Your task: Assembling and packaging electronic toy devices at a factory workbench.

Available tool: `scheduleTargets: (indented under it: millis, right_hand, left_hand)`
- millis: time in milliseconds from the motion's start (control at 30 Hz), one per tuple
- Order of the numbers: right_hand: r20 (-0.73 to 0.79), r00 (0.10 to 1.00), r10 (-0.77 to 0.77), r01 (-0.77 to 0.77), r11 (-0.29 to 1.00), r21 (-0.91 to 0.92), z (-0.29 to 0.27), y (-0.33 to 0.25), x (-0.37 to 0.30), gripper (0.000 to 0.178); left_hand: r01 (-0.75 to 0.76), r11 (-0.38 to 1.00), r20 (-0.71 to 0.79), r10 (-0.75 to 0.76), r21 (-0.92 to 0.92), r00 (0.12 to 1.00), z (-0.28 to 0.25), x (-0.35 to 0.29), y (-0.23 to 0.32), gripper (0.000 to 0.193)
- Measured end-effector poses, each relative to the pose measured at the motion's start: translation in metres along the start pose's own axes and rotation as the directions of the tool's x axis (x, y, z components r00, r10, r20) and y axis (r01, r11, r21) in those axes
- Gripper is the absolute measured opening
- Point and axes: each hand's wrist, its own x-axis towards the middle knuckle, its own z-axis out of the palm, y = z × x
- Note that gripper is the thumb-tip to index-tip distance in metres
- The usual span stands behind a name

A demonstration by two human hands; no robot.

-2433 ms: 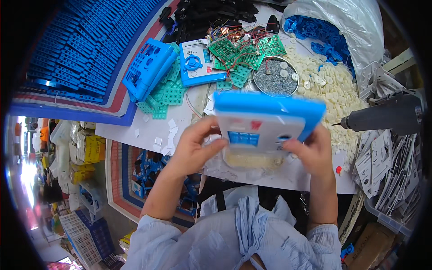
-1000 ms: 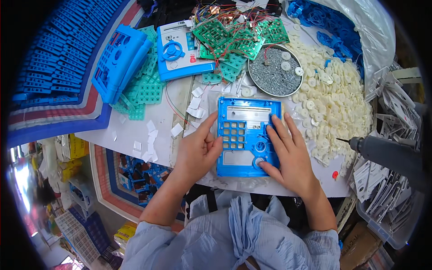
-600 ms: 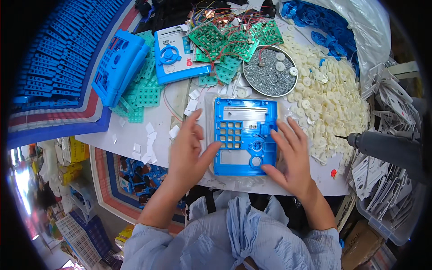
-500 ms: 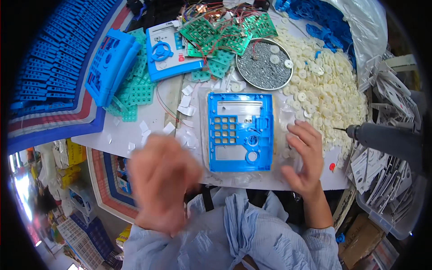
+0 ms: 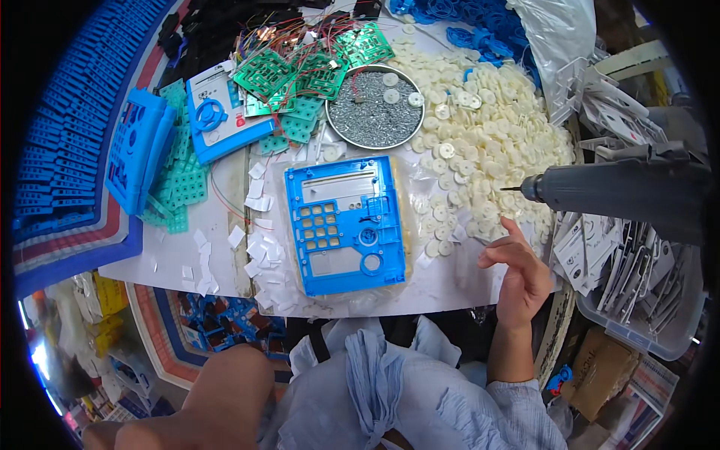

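A blue plastic casing panel [image 5: 349, 225] with a grid of square holes lies inner side up on a clear plastic-wrapped pad [image 5: 405, 217] in front of me. My right hand [image 5: 523, 277] is raised to the right of it, fingers loosely bent and apart, with nothing visible in it and touching nothing I can see. My left forearm bends down at the lower left. My left hand [image 5: 139, 435] is partly cut off by the lower edge, and its fingers are hidden. Small white square pieces [image 5: 270, 259] lie left of the panel.
A round tray of small screws [image 5: 375, 112] stands behind the panel, beside piled cream discs [image 5: 495, 127]. A grey electric screwdriver [image 5: 607, 187] juts in from the right. Green circuit boards [image 5: 300, 71], a blue-and-white casing [image 5: 225, 112] and a crate of blue parts [image 5: 82, 97] are at left.
My left hand has dropped from near the panel to the lower left edge. My right hand has bent its fingers and moved off the panel's side. The whole view has shifted.
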Motion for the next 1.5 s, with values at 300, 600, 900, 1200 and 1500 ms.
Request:
scheduleTargets:
  millis: [300,600,900,1200,1500]
  right_hand:
    - [0.069,0.996,0.047,-0.018,0.926,-0.377,0.005,0.012,0.013,0.014]
    - [0.161,0.925,0.345,-0.117,0.660,-0.742,0.037,0.034,0.042,0.010]
    - [0.072,0.962,0.263,-0.177,0.804,-0.568,0.039,0.028,0.040,0.007]
    - [0.340,0.940,0.006,0.155,0.882,-0.444,0.102,-0.002,0.036,0.008]
    - [0.513,0.857,0.047,0.286,0.785,-0.550,0.115,-0.009,0.051,0.012]
  left_hand:
    - [0.008,0.999,-0.024,-0.007,0.038,1.000,-0.009,0.000,0.008,0.041]
    - [0.028,0.998,-0.033,-0.026,0.062,0.999,-0.013,0.002,0.007,0.038]
    - [0.179,0.937,-0.070,-0.166,0.300,0.984,-0.022,-0.001,0.001,0.036]
    - [-0.103,0.498,0.333,-0.398,0.861,0.855,-0.036,-0.027,-0.132,0.039]
    - [-0.215,0.440,0.396,-0.378,0.872,0.837,-0.038,-0.027,-0.137,0.037]
